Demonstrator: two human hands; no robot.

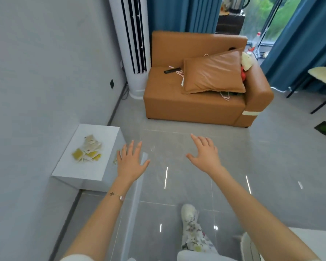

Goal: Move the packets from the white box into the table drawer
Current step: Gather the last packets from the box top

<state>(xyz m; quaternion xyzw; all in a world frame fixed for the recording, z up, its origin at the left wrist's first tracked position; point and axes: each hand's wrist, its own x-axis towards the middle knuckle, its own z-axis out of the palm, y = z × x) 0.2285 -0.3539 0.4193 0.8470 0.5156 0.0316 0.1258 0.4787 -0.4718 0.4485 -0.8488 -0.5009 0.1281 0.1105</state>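
A white box [77,176] stands on the floor against the left wall. A heap of several packets [88,148], some white and some yellow, lies on its top. My left hand [130,162] hovers open with spread fingers just right of the box, empty. Over the bare floor further right, my right hand [205,154] is also open and holds nothing. No table drawer can be made out in this view.
An orange sofa [192,106] with a cushion [213,73] stands ahead. A tall white air conditioner [132,44] fills the corner. Blue curtains hang behind. A black-legged chair [322,78] is at the right. A white surface edge [312,240] shows at bottom right. Grey tiled floor lies between.
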